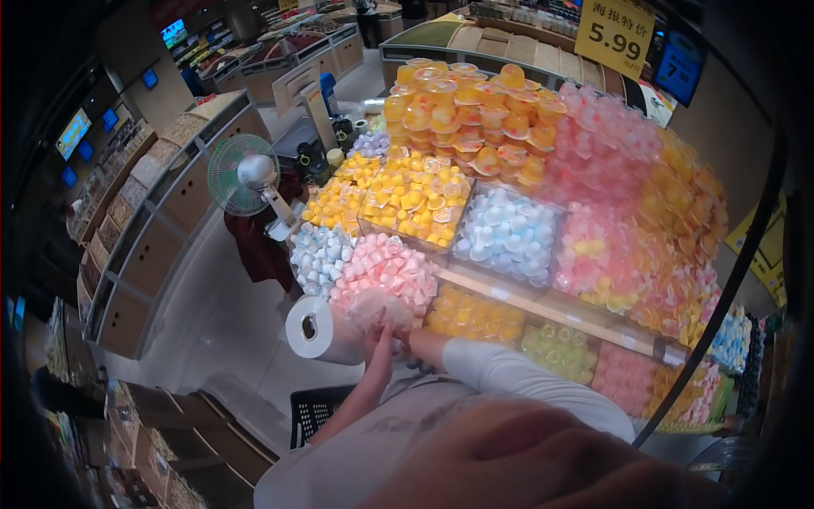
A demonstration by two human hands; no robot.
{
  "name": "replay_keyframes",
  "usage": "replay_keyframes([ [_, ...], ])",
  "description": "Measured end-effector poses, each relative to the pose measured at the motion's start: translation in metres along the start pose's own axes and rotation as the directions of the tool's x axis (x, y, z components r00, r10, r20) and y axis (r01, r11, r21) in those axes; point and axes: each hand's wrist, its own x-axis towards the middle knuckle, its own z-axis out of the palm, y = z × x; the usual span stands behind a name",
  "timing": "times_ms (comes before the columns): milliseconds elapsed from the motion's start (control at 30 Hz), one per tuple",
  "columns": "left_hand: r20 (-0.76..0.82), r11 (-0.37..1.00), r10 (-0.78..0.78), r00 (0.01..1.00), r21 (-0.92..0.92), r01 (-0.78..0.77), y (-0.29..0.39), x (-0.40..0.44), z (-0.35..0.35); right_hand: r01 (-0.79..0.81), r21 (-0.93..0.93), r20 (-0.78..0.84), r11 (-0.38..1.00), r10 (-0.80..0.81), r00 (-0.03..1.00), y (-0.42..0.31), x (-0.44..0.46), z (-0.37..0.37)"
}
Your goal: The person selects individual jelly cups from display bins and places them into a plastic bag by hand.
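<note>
My left hand [378,346] and my right hand [404,338] are close together at the front edge of the candy display. Between and just beyond them is a thin clear plastic bag [373,307], over the pink wrapped pieces [394,273]. The fingers of my left hand look pressed together at the bag. Those of my right hand are small and partly hidden, so its grip does not show. A white roll of bags [320,332] lies just left of my hands.
A green fan [246,174] stands at the left of the display. Yellow cups [415,199], blue-white cups [509,233] and a wooden ledge [551,310] lie beyond my hands. A black basket [315,411] is low beside my left arm. A yellow price sign [615,38] hangs above.
</note>
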Motion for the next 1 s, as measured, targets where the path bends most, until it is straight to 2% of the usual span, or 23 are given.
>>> replay_keyframes([
  [200,0.049,0.999,0.036,0.998,-0.014,-0.035,-0.006,-0.002,-0.008,-0.001,-0.081,0.011,0.997,0.002,1.0,-0.012,-0.01,-0.002],
  [233,0.058,0.999,0.044,0.997,-0.001,-0.044,-0.008,0.0,-0.009,-0.002,-0.093,0.011,0.996,0.003,1.0,-0.001,-0.057,-0.026],
  [267,0.067,0.999,0.052,0.996,0.012,-0.053,-0.01,0.0,-0.01,-0.003,-0.106,0.011,0.994,0.004,1.0,-0.009,-0.031,-0.012],
  [400,0.039,0.997,0.078,0.996,0.01,-0.078,-0.012,0.001,-0.009,0.002,-0.157,0.011,0.988,0.0,1.0,-0.02,-0.035,-0.011],
  [500,0.064,0.999,0.042,0.997,-0.034,-0.04,-0.011,-0.001,-0.01,0.004,-0.194,0.01,0.981,-0.003,1.0,-0.021,-0.062,-0.023],
  [700,0.065,0.999,0.025,0.998,-0.035,-0.023,-0.011,0.0,-0.01,0.007,-0.262,0.009,0.965,-0.005,1.0,-0.045,-0.042,-0.007],
  [900,0.012,0.999,0.025,1.0,-0.031,-0.025,-0.013,0.0,-0.008,0.012,-0.331,0.01,0.944,-0.009,1.0,-0.053,-0.064,-0.012],
  [1000,0.016,0.999,-0.01,1.0,0.038,0.01,-0.019,0.004,-0.011,0.016,-0.363,0.013,0.931,-0.012,1.0,-0.058,-0.072,-0.013],
])
